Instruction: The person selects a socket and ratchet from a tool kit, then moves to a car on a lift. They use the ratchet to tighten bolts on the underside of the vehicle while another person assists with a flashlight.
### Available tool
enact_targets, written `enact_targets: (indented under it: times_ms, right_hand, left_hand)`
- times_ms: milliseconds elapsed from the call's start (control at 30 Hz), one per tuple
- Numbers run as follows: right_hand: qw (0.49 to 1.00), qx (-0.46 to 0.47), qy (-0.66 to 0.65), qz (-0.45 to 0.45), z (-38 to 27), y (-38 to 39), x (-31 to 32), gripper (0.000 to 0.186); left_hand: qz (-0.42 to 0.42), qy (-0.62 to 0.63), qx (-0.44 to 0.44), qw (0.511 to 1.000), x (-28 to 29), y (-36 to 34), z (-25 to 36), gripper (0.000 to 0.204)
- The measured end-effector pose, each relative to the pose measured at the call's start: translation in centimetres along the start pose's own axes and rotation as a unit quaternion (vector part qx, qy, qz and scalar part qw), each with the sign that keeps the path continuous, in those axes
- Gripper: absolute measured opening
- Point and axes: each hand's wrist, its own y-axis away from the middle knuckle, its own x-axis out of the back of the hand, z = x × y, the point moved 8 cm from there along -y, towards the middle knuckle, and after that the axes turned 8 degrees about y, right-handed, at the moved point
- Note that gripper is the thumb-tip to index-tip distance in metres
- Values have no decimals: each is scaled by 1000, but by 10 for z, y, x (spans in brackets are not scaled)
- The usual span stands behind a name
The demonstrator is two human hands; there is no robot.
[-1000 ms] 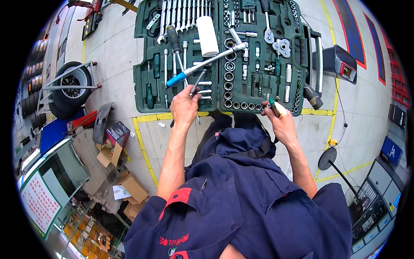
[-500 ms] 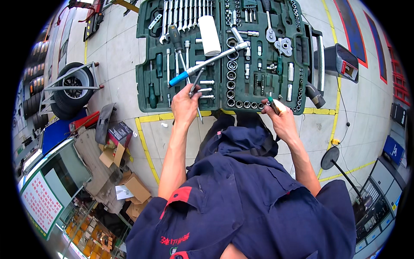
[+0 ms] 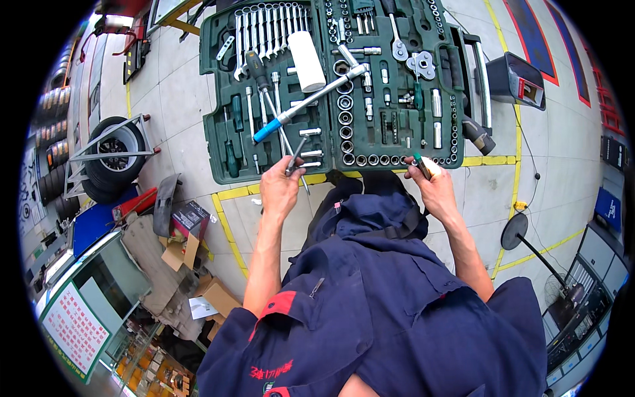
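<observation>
In front of me lies an open dark green tool case (image 3: 213,155) filled with wrenches, sockets and ratchets. Near its front edge, my left hand (image 3: 280,190) is closed around a slim dark metal rod (image 3: 296,156), its kind unclear. My right hand (image 3: 435,188) pinches a small green-ended tool (image 3: 418,161) by the front row of sockets; a pale yellowish patch shows beside it, and the fingers hide the rest. A blue-gripped metal bar (image 3: 311,100) lies slantwise over the case. Beside it are a white cylinder (image 3: 306,61) and a dark-handled screwdriver (image 3: 256,69).
A dark bin (image 3: 516,79) and a torch-like black tool (image 3: 477,137) are right of the case. A wheel (image 3: 114,155) leans in a metal frame at left. Cardboard boxes (image 3: 215,298) lie lower left; a round-based stand (image 3: 514,231) is at right.
The view has shifted, so the case sits a little farther left. My left hand has drawn slightly back toward me with the rod. The right hand keeps its hold on the green-ended tool.
</observation>
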Motion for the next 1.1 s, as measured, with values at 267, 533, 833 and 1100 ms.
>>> enact_targets:
  times_ms: [267,533,833,1100]
  right_hand:
    - [999,35,-15,0,-6,0,-9,26]
    - [999,30,26,-15,-15,6,-15,23]
    - [999,34,11,37,-13,31,6,24]
    - [998,17,-12,61,5,46,3,26]
  left_hand:
    - [58,-100,-132,985,-19,8,13,13]
    - [-1,-177,-138,975,-20,-4,18,14]
    - [-92,-260,-193,941,-36,-1,17,22]
    - [-86,-183,-235,951,-47,-8,22,18]
